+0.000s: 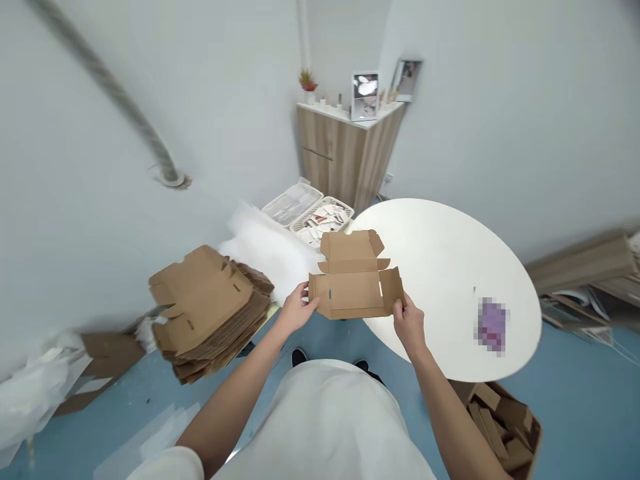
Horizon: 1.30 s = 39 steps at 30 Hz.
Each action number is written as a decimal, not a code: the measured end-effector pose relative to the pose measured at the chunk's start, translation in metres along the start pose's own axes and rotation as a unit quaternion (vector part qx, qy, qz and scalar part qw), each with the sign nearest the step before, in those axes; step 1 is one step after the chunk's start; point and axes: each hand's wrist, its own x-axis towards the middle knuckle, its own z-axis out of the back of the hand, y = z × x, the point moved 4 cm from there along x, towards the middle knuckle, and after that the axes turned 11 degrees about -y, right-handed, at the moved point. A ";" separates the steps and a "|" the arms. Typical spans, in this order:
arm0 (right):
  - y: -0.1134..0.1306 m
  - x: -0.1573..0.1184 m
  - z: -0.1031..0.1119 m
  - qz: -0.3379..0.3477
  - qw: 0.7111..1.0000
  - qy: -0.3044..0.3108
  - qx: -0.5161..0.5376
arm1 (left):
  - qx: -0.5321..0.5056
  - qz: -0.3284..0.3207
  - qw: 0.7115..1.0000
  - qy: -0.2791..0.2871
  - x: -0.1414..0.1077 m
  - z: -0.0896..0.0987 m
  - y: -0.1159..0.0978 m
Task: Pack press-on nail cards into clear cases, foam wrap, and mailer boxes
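Note:
A brown cardboard box blank (355, 291), partly folded, is held up in front of me between both hands. Its lid panel (349, 246) and side flaps stand away from my body. My left hand (299, 308) grips its left end, thumb on top and fingers around the edge. At the right end, my right hand (411, 325) pinches the raised side flap, near the rim of the round white table (430, 267). Left of my left hand lies a thick stack of flat cardboard box blanks (210, 310).
White foam sheeting (273, 250) lies behind the stack, by white baskets (330, 217) with small printed pieces. A blurred purple item (493, 325) rests on the table. Below it stands a carton (530, 427) of folded boxes. A wooden cabinet (333, 147) fills the corner.

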 end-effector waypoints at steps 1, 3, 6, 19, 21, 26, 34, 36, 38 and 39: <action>-0.015 0.000 0.010 -0.007 1.000 -0.013 -0.007 | 0.014 -0.012 1.000 0.010 0.001 -0.019 -0.007; -0.043 -0.001 0.027 -0.022 0.999 -0.038 -0.018 | 0.044 -0.043 0.998 0.034 0.002 -0.054 -0.020; -0.081 -0.007 0.047 -0.061 0.996 -0.052 -0.026 | 0.096 -0.087 0.988 0.086 0.001 -0.099 -0.034; -0.166 -0.022 0.052 -0.220 0.975 -0.022 -0.039 | 0.227 -0.184 0.924 0.245 0.031 -0.212 -0.035; -0.169 -0.019 0.048 -0.246 0.969 -0.017 -0.033 | 0.222 -0.179 0.924 0.255 0.041 -0.219 -0.032; -0.175 -0.010 0.037 -0.312 0.950 -0.006 -0.029 | 0.212 -0.160 0.924 0.275 0.069 -0.233 -0.021; -0.188 -0.006 0.030 -0.346 0.936 -0.035 -0.057 | 0.212 -0.149 0.929 0.265 0.080 -0.240 -0.010; -0.190 -0.003 0.036 -0.346 0.934 -0.053 -0.073 | 0.219 -0.201 0.925 0.235 0.074 -0.236 -0.018; -0.191 0.005 0.043 -0.337 0.935 -0.074 -0.082 | 0.234 -0.276 0.904 0.227 0.064 -0.232 -0.028; -0.192 0.011 0.047 -0.328 0.937 -0.083 -0.085 | 0.242 -0.312 0.887 0.241 0.058 -0.231 -0.033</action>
